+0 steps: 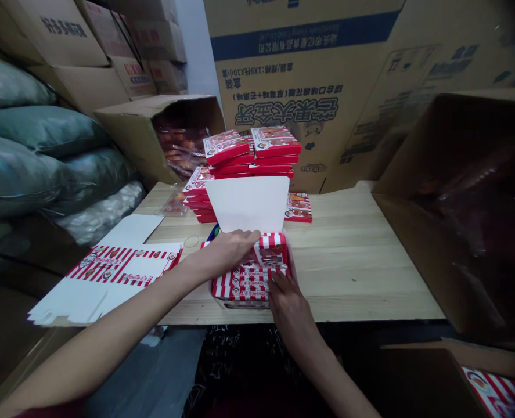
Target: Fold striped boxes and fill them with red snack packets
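Note:
In front of me on the table is an open display box (240, 303) with its white lid flap (249, 203) standing up at the back. Small red-and-white striped snack boxes (248, 281) are packed in a row inside it. Another small box (272, 252) with a clear window tilts up behind that row. My left hand (235, 249) reaches across from the left, its fingers bent over this tilted box's upper left edge. At the right end of the row, my right hand (287, 293) has its fingers closed on the small boxes. Its fingertips are partly hidden.
Stacks of red snack boxes (240, 154) stand behind the lid. Flat printed cartons (122, 273) lie on the left of the wooden table (348, 261). A carton (130, 128) of wrapped snacks is behind left; large open cartons (479, 244) flank the right. Bulging sacks (17, 168) are piled left.

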The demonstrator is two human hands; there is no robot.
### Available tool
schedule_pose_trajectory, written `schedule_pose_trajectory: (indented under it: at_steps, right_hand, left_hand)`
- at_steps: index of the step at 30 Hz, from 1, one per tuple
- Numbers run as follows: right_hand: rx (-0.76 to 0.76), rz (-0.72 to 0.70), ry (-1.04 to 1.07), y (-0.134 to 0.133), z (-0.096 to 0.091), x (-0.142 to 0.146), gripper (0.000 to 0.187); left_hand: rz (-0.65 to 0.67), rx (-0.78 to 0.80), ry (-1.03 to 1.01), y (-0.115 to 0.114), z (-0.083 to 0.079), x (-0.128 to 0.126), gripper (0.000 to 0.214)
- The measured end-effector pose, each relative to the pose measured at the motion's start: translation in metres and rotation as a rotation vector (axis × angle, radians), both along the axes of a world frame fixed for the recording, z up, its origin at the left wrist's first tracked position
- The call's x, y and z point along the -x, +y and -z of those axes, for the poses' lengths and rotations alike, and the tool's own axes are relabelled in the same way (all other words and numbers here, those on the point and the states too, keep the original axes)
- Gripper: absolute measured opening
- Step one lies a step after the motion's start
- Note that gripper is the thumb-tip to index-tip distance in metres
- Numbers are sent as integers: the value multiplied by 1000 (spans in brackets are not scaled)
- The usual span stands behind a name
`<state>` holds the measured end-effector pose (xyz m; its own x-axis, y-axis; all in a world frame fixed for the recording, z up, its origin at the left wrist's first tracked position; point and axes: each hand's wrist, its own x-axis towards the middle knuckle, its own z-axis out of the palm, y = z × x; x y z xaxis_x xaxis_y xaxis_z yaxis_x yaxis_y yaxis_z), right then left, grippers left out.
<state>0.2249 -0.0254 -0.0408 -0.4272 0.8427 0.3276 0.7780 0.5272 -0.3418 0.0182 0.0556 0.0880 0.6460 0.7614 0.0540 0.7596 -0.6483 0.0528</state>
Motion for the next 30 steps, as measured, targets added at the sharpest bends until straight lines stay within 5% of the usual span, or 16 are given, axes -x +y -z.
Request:
schedule_pose_trajectory:
  at_steps: [7, 12, 15, 17, 22, 30]
  right_hand:
    - [-17, -27, -39, -6, 0, 5, 45]
    - [-6, -31, 287, -7, -51, -14, 32]
    - [-108, 32, 432, 19, -84, -27, 32]
    - [-132, -27, 325, 45, -93, -27, 38]
    - [-49, -187, -139, 91, -74, -5, 49]
    - [-25, -208, -295, 96, -39, 8, 48]
  left_hand:
    - [53, 39, -11, -7, 12, -20, 54]
    - [74, 77, -45, -6, 22, -25, 81]
    - [82, 76, -95, -11, 27, -15, 90]
    - [17, 30, -158, -19, 30, -5, 86]
    - [-278, -31, -185, -31, 43, 14, 87]
    - [-186, 140, -94, -18, 78, 28, 98]
